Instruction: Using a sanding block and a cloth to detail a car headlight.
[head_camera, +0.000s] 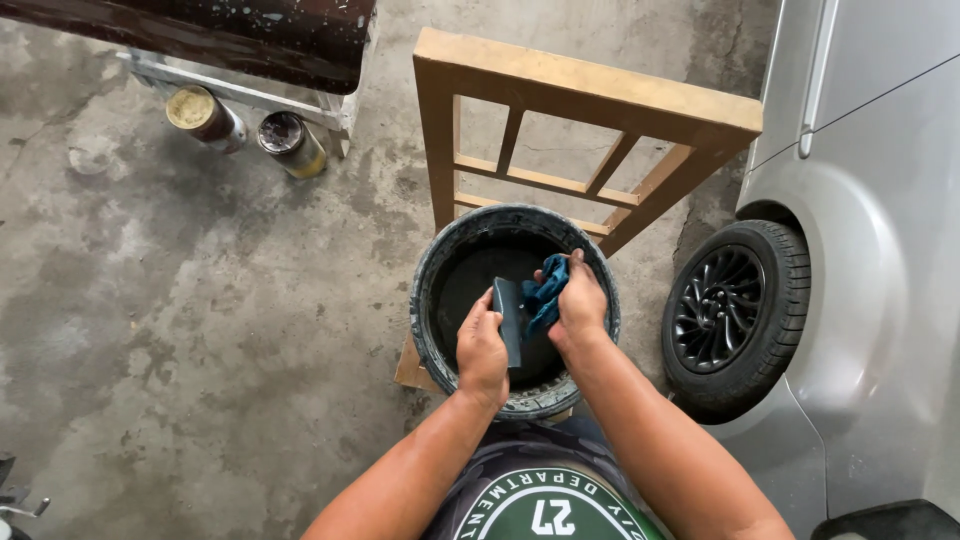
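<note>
A dark round bucket (432, 290) with a paint-crusted rim stands on a wooden stool in front of me. Over its mouth my left hand (482, 350) grips a dark flat scraper blade (508, 318), held upright. My right hand (580, 300) is shut on a crumpled blue cloth (546, 290) and presses it against the blade's right side. Both hands are above the bucket's dark inside, close to its near rim.
A wooden frame with slats (590, 110) leans behind the bucket. A silver car (860, 250) with a black wheel (735, 310) stands at the right. Two tins (205, 115) lie under a dark bench (230, 35) at the top left. The floor is stained concrete.
</note>
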